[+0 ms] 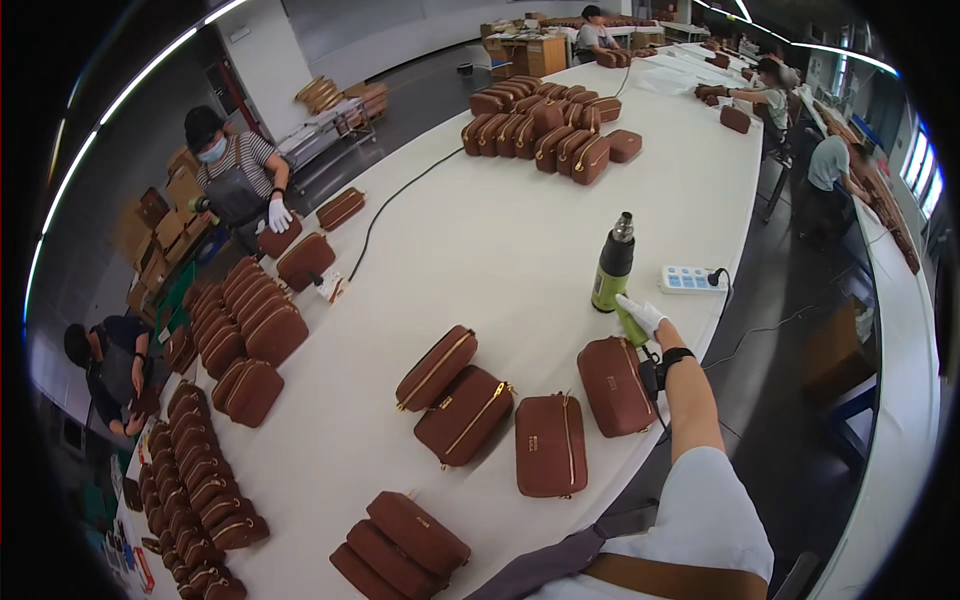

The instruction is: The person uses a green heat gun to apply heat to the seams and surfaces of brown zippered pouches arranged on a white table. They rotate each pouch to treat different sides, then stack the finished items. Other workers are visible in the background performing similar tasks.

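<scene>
My right hand (642,315), in a white glove, grips the handle of a green and black heat gun (616,266), whose metal nozzle points away from me over the white table. Just below the wrist lies a brown zipped pouch (613,386). Beside it are another brown pouch with a gold zipper (550,446) and a larger one (465,416), with a further pouch (437,367) against its far side. Near the front edge, several pouches (401,546) lie close together. My left hand is out of view.
A white power strip (694,280) lies right of the heat gun. Rows of brown pouches (202,480) line the left side, and a cluster (536,127) stands farther back. A black cable (386,202) crosses the table. Across it, a co-worker (236,176) holds another heat gun; more people work around.
</scene>
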`<state>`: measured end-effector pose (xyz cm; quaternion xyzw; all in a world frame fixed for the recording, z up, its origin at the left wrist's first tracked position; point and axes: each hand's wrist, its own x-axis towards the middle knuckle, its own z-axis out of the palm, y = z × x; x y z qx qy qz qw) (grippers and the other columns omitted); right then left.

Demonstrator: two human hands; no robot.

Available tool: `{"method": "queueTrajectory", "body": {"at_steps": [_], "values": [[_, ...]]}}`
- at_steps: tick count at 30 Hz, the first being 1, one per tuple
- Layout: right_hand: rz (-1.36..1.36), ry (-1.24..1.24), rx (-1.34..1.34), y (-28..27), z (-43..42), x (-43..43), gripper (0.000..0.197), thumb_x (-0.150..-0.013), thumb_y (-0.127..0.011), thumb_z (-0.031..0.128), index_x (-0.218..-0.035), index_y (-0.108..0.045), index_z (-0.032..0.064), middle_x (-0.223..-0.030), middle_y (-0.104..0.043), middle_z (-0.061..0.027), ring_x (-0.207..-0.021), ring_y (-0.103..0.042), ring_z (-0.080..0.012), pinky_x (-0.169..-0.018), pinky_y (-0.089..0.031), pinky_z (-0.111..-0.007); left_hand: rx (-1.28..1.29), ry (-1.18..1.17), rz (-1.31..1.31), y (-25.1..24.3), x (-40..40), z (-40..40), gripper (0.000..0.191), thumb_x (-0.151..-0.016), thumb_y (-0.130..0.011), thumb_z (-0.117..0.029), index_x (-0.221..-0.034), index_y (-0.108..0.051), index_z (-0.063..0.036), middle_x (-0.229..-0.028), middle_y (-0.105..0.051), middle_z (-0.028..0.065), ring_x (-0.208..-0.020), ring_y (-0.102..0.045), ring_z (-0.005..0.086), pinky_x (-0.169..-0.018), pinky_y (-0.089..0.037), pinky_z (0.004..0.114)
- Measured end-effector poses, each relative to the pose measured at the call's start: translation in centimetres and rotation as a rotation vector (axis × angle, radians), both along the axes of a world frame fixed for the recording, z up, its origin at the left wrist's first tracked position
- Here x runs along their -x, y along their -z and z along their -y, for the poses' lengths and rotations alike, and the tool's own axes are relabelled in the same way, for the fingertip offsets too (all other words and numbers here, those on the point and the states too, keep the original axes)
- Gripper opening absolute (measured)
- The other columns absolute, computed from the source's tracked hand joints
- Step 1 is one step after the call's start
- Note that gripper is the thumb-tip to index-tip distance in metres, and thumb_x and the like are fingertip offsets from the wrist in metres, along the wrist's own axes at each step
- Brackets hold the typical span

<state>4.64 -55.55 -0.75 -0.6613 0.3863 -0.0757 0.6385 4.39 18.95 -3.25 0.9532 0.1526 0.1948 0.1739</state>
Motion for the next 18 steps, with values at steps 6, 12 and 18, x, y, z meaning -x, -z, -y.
{"method": "queueTrajectory", "body": {"at_steps": [6,12,18], "values": [[0.069,0.072,-0.259,-0.6,-1.6,-0.6,0.063,-0.082,-0.066,0.063,-0.093,-0.062,0.0012,-0.069,-0.062,-0.0108,-0.055,-0.062,-0.0206,-0.048,-0.051,-0.036,-0.015,0.06,-0.035,-1.8,-2.6,1.4,0.016,-0.084,-0.064,-0.021,-0.092,-0.064,-0.0069,-0.081,-0.063,0.0126,-0.078,-0.059,0.0328,-0.069,-0.046,0.043],[-0.076,0.059,-0.006,-5.6,-2.8,0.0,0.059,-0.084,-0.065,0.06,-0.092,-0.062,0.0018,-0.069,-0.059,-0.0071,-0.052,-0.059,-0.0156,-0.044,-0.048,-0.029,-0.009,0.091,-0.038,-2.2,-3.6,1.8,0.017,-0.084,-0.064,-0.022,-0.092,-0.065,-0.0071,-0.081,-0.063,0.0126,-0.078,-0.059,0.0327,-0.069,-0.046,0.043],[0.272,0.018,0.217,-13.1,-8.5,2.7,0.047,-0.083,-0.073,0.042,-0.097,-0.059,-0.0004,-0.072,-0.057,-0.0037,-0.056,-0.056,-0.0116,-0.048,-0.048,-0.027,0.021,0.091,-0.054,-1.7,-2.8,1.4,0.018,-0.084,-0.065,-0.024,-0.092,-0.065,-0.0073,-0.081,-0.063,0.0125,-0.078,-0.06,0.0326,-0.069,-0.046,0.043]]}}
